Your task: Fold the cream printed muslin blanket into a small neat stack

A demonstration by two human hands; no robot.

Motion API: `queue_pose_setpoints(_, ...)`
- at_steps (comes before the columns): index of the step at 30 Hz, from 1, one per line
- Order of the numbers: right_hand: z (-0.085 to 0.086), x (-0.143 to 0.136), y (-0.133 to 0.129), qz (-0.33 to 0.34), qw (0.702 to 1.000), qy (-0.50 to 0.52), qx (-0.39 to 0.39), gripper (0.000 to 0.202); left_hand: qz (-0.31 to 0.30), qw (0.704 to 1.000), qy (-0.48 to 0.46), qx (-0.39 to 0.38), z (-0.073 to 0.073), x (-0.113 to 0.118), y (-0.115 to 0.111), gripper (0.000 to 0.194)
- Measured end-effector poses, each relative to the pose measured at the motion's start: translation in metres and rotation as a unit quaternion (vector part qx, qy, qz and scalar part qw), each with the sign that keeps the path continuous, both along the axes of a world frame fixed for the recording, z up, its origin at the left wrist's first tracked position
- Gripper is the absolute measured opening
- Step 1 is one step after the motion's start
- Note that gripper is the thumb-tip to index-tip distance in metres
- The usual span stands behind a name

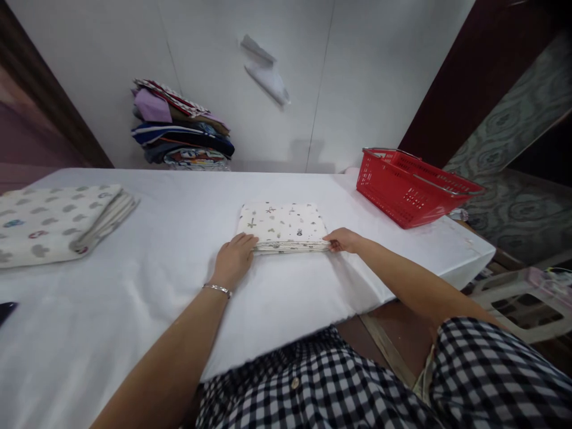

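A white cloth [286, 225] with small leaf-like and dark prints lies folded into a neat rectangle on the white-covered table. Its layered edge faces me. At its near left corner, my left hand [235, 259], with a bracelet at the wrist, has its fingers closed over the edge; the thumb is mostly hidden. My right hand [344, 239] pinches the layers at the near right corner. Off to the left rests a larger folded cloth [58, 220], white with grey cloud-like shapes, and neither hand touches it.
A red plastic basket [402, 187] stands at the table's right end. Against the back wall is a stack of folded clothes [183, 128]. A dark object [6, 311] pokes in at the left edge. A white and pink plastic stool [527, 298] is beyond the table on the right.
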State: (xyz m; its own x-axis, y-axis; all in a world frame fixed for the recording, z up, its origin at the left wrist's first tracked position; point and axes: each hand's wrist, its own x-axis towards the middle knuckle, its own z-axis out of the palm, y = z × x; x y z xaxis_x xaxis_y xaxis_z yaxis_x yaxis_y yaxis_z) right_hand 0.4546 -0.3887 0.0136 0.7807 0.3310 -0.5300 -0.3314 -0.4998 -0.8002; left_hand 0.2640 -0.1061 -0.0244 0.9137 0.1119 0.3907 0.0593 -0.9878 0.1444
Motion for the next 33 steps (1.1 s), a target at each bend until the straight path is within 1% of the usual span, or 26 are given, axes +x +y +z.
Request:
queue_pose_setpoints(5, 0.002, 0.003, 0.002, -0.008, 1.0, -0.011, -0.009, 0.017, 0.008, 1.0, 0.005, 0.005, 0.004, -0.003, 0.001, 0.041)
queue_pose_setpoints(10, -0.003, 0.005, 0.003, 0.005, 1.0, 0.003, -0.022, 0.019, 0.015, 0.999, 0.035, -0.014, 0.005, -0.004, 0.001, 0.043)
queue_pose_setpoints(14, -0.005, 0.005, 0.001, 0.015, 1.0, 0.012, -0.018, 0.018, 0.015, 0.998, 0.057, -0.036, 0.008, -0.006, 0.003, 0.046)
queue_pose_setpoints(18, -0.007, 0.005, -0.003, 0.026, 0.999, 0.025, -0.009, 0.021, 0.026, 0.993, 0.066, -0.097, 0.014, -0.011, 0.004, 0.045)
queue_pose_setpoints(21, -0.007, 0.005, -0.004, 0.034, 0.999, 0.02, -0.015, 0.027, 0.035, 0.985, 0.06, -0.161, 0.015, -0.012, 0.005, 0.035)
queue_pose_setpoints(23, -0.007, 0.004, -0.004, 0.046, 0.998, 0.0, -0.034, 0.03, 0.044, 0.977, 0.044, -0.203, 0.014, -0.011, 0.006, 0.033)
queue_pose_setpoints(25, -0.005, 0.002, -0.004, 0.068, 0.993, -0.043, -0.081, 0.036, 0.047, 0.973, 0.024, -0.226, 0.01, -0.009, 0.006, 0.035)
queue_pose_setpoints(26, -0.004, 0.0, -0.003, 0.081, 0.986, -0.083, -0.117, 0.041, 0.045, 0.972, 0.015, -0.228, 0.009, -0.007, 0.007, 0.035)
queue_pose_setpoints(27, -0.002, -0.002, -0.003, 0.096, 0.973, -0.136, -0.158, 0.047, 0.042, 0.973, 0.008, -0.226, 0.007, -0.006, 0.007, 0.035)
queue_pose_setpoints(28, 0.0, -0.005, -0.001, 0.107, 0.952, -0.204, -0.201, 0.052, 0.039, 0.974, 0.002, -0.223, 0.006, -0.005, 0.007, 0.034)
queue_pose_setpoints(29, 0.002, -0.01, 0.001, 0.119, 0.922, -0.283, -0.236, 0.054, 0.037, 0.975, -0.002, -0.219, 0.005, -0.004, 0.007, 0.033)
queue_pose_setpoints(30, 0.005, -0.015, 0.005, 0.133, 0.886, -0.363, -0.257, 0.054, 0.036, 0.976, -0.004, -0.215, 0.005, -0.004, 0.007, 0.033)
queue_pose_setpoints(32, 0.009, -0.026, 0.015, 0.174, 0.815, -0.493, -0.25, 0.049, 0.034, 0.978, -0.004, -0.207, 0.005, -0.004, 0.006, 0.033)
queue_pose_setpoints(33, 0.011, -0.031, 0.023, 0.198, 0.789, -0.533, -0.232, 0.048, 0.033, 0.979, -0.003, -0.203, 0.005, -0.004, 0.006, 0.033)
